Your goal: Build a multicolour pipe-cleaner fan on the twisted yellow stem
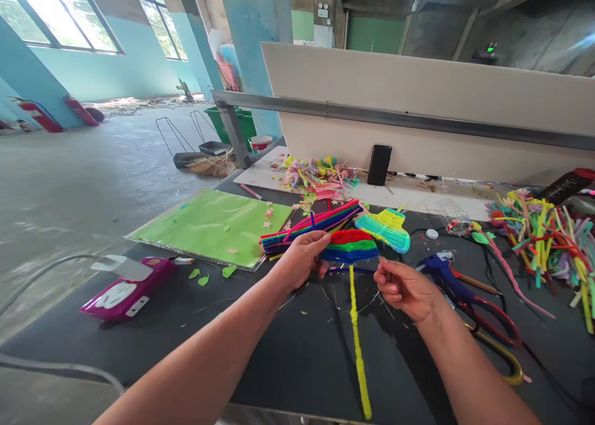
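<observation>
Left hand point(302, 258) pinches the rainbow pipe-cleaner fan point(354, 246) at its edge. Right hand point(402, 287) is pinched shut beside it. The fan seems light and bendy, and is probably best held where the yellow stem point(359, 344) joins.

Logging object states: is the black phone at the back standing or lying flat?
Standing: the phone leans upright on its short edge against the white panel.

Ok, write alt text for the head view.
A left hand grips a striped pipe-cleaner fan with a yellow stem; the right hand is pinched beside it. Scissors and loose pipe cleaners lie on the black table.
</observation>
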The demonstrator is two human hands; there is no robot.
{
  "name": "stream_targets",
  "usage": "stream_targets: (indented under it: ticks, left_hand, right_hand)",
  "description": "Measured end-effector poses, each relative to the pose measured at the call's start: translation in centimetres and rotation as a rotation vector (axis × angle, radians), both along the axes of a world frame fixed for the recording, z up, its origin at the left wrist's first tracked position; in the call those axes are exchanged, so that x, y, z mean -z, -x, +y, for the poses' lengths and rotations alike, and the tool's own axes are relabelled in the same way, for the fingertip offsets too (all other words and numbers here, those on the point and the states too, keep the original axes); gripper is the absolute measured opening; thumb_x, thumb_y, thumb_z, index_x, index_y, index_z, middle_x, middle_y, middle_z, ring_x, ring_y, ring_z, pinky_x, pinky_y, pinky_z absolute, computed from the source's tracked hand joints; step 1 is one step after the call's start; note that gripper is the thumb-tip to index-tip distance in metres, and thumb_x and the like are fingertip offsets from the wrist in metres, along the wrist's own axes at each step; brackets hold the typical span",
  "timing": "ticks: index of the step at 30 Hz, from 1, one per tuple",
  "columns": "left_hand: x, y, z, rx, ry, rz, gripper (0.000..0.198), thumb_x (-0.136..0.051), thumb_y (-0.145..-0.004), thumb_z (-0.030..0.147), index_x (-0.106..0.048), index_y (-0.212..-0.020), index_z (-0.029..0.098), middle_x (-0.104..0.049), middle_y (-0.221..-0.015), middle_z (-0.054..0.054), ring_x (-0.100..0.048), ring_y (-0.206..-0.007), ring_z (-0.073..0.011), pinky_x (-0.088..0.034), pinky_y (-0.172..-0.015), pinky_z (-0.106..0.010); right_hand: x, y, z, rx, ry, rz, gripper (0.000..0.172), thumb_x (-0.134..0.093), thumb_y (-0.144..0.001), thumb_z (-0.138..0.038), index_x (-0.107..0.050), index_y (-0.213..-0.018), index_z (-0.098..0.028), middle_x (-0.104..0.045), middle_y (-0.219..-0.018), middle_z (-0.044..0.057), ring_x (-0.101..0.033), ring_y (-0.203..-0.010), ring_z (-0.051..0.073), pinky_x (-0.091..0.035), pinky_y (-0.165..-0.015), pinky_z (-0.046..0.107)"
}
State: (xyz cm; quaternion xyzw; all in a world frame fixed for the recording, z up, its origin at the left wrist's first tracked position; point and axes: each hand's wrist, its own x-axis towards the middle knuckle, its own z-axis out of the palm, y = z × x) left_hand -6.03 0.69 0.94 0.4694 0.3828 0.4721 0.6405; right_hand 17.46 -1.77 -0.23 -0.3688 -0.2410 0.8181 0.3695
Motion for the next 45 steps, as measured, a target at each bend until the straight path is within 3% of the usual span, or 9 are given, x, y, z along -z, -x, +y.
stream_targets:
  ticks: [7, 14, 17, 21, 26, 29, 33, 45]
  left_hand:
    - [0.0, -0.1, 0.0, 0.011, -0.017, 0.003, 0.033, -0.062, -0.076, 0.046, -0.055, -0.081, 0.014, -0.052, -0.06, 0.002, -0.044, -0.034, -0.0055, -0.036, -0.03, -0.019]
    - [0.2, -0.1, -0.1, 0.026, -0.008, -0.005, 0.032, -0.061, -0.077, 0.045, -0.054, -0.083, 0.015, -0.056, -0.063, 0.0, -0.045, -0.036, -0.0062, -0.037, -0.031, -0.019]
    - [0.3, -0.3, -0.3, 0.057, -0.002, 0.004, 0.032, -0.061, -0.077, 0.045, -0.054, -0.08, 0.015, -0.056, -0.062, 0.0, -0.046, -0.037, -0.0069, -0.038, -0.032, -0.019]
    - [0.1, -0.7, -0.7, 0.126, -0.003, 0.008, 0.032, -0.059, -0.079, 0.046, -0.056, -0.079, 0.014, -0.056, -0.06, 0.0, -0.049, -0.038, -0.0085, -0.041, -0.035, -0.02]
    - [-0.4, -0.3, -0.9, 0.175, 0.092, -0.012, 0.034, -0.059, -0.08, 0.043, -0.058, -0.095, 0.013, -0.064, -0.071, -0.005, -0.062, -0.052, -0.0141, -0.053, -0.052, -0.028]
    - [-0.8, 0.4, -0.7, 0.252, 0.135, -0.011, 0.038, -0.067, -0.076, 0.032, -0.055, -0.107, 0.014, -0.064, -0.073, -0.004, -0.065, -0.06, -0.0154, -0.054, -0.059, -0.029]
    - [-1.1, 1.0, -0.7, 0.38, 0.119, 0.005, 0.051, -0.074, -0.066, 0.015, -0.052, -0.113, 0.015, -0.065, -0.093, -0.009, -0.066, -0.067, -0.0148, -0.054, -0.066, -0.028]
    - [-0.5, 1.0, -0.5, 0.264, 0.142, 0.021, 0.044, -0.069, -0.07, 0.018, -0.052, -0.111, 0.016, -0.063, -0.072, -0.003, -0.064, -0.056, -0.0141, -0.052, -0.053, -0.024]
  right_hand:
    - [-0.2, 0.1, -0.2, -0.014, -0.011, -0.007, 0.025, -0.067, -0.077, -0.03, -0.056, -0.063, -0.013, -0.055, -0.058, -0.001, -0.035, -0.04, 0.001, -0.023, -0.034, 0.012]
    - [-0.2, -0.2, 0.2, 0.065, -0.115, -0.063, 0.025, -0.062, -0.079, -0.041, -0.064, -0.085, -0.016, -0.068, -0.084, 0.007, -0.037, -0.042, 0.003, -0.022, -0.034, 0.016]
    - [-0.4, 0.1, 0.0, 0.155, -0.254, -0.103, 0.027, -0.066, -0.076, -0.042, -0.064, -0.09, -0.019, -0.066, -0.076, 0.003, -0.038, -0.044, 0.005, -0.023, -0.037, 0.017]
    - [-0.8, 0.6, -0.4, 0.242, -0.394, -0.217, 0.028, -0.075, -0.067, -0.034, -0.064, -0.087, -0.018, -0.048, -0.049, -0.006, -0.032, -0.04, 0.005, -0.019, -0.038, 0.018]
    - [-0.6, 0.3, -0.2, 0.274, -0.401, -0.263, 0.026, -0.078, -0.063, -0.03, -0.064, -0.08, -0.017, -0.05, -0.049, -0.005, -0.03, -0.038, 0.004, -0.017, -0.039, 0.02]
    - [-0.4, -0.1, 0.2, 0.279, -0.382, -0.23, 0.025, -0.078, -0.062, -0.029, -0.063, -0.078, -0.017, -0.046, -0.047, -0.006, -0.03, -0.039, 0.004, -0.017, -0.039, 0.019]
    - [0.0, -0.4, 0.5, 0.298, -0.378, -0.221, 0.024, -0.078, -0.061, -0.028, -0.063, -0.077, -0.017, -0.044, -0.047, -0.007, -0.029, -0.038, 0.003, -0.017, -0.039, 0.019]
    - [-0.1, -0.1, 0.3, 0.285, -0.391, -0.247, 0.025, -0.078, -0.062, -0.029, -0.063, -0.077, -0.017, -0.049, -0.047, -0.006, -0.03, -0.037, 0.003, -0.016, -0.039, 0.019]
